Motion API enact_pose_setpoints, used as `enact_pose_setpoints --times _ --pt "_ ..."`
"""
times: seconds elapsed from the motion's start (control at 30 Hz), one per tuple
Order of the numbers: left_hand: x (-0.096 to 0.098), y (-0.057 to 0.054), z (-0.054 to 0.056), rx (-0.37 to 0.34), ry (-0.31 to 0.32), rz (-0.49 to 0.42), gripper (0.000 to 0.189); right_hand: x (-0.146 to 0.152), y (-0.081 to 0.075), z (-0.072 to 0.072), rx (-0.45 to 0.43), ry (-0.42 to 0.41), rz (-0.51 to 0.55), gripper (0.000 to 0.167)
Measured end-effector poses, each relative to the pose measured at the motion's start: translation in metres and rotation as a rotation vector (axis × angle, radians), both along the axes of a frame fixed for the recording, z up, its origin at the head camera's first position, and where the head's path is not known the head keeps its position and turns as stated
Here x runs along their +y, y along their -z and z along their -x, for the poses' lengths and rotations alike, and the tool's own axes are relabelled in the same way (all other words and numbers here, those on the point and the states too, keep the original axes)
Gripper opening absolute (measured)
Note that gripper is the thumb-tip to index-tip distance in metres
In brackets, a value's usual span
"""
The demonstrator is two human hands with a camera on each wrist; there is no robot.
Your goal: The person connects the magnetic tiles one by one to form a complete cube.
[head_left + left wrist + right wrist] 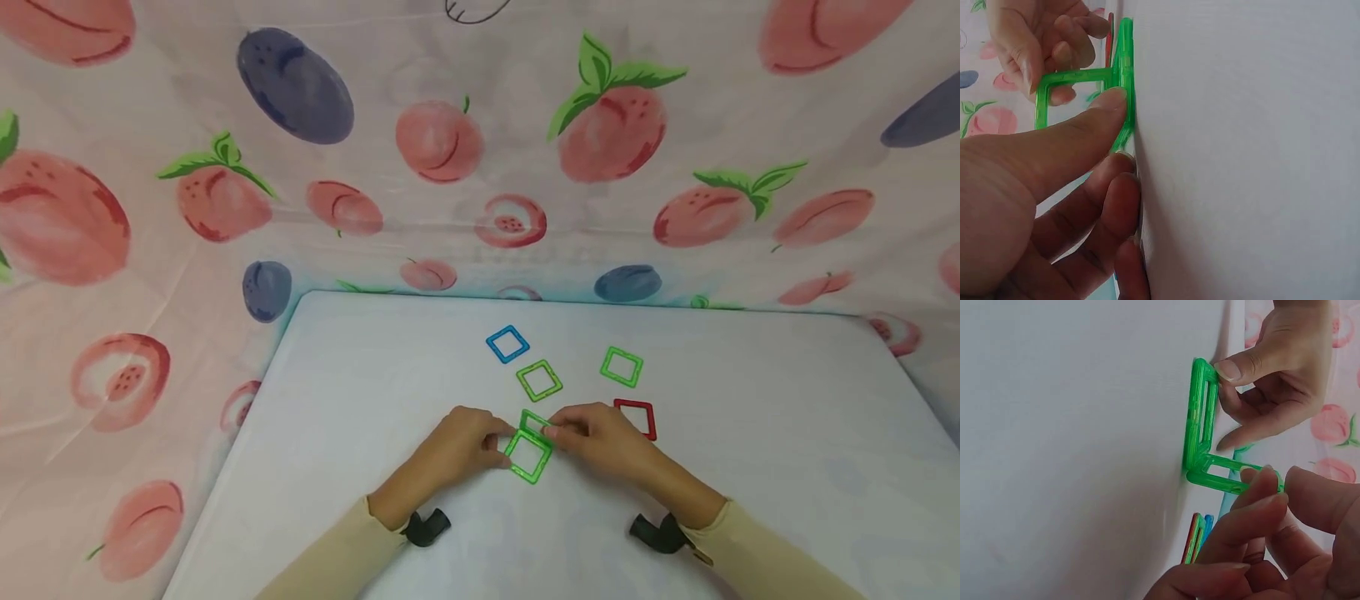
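Observation:
A green square frame tile (521,472) lies flat on the white table, and a second green square tile (1216,481) stands up from its far edge, the two touching there. My left hand (468,442) holds the flat tile at its left side, with the thumb (1094,122) on top and fingertips by its edge. From the other side my right hand (600,435) pinches the raised tile at its outer edge between thumb and fingertips. In the right wrist view both tiles form an L shape.
Beyond the hands lie a blue square tile (496,352), a yellow-green one (526,387) and another green one (639,373). A red square tile (652,422) is close behind my right hand, partly covered by it. Fruit-printed cloth (420,225) hangs behind the table (337,375).

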State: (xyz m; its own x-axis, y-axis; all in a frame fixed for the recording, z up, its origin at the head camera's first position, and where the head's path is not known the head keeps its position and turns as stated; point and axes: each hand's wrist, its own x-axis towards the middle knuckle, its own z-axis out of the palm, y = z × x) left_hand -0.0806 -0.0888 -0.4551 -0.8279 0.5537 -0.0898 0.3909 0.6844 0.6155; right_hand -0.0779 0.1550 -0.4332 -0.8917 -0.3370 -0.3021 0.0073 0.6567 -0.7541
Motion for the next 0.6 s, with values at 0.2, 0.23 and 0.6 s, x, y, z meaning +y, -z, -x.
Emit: enact_pose_setpoints --times 0.2,0.23,0.6 --pt "-0.001 -0.001 -0.001 0.001 -0.015 0.021 0.036 -0.003 -0.001 0.007 -0.038 0.005 0.035 0.018" --pt "0.0 -0.001 -0.002 0.007 -0.015 0.028 0.035 -0.004 -0.001 0.007 -0.039 0.007 0.041 0.018" --pt "0.002 -0.005 -0.004 -0.015 -0.017 0.002 0.028 0.001 0.002 0.015 -0.066 0.021 0.06 0.018"
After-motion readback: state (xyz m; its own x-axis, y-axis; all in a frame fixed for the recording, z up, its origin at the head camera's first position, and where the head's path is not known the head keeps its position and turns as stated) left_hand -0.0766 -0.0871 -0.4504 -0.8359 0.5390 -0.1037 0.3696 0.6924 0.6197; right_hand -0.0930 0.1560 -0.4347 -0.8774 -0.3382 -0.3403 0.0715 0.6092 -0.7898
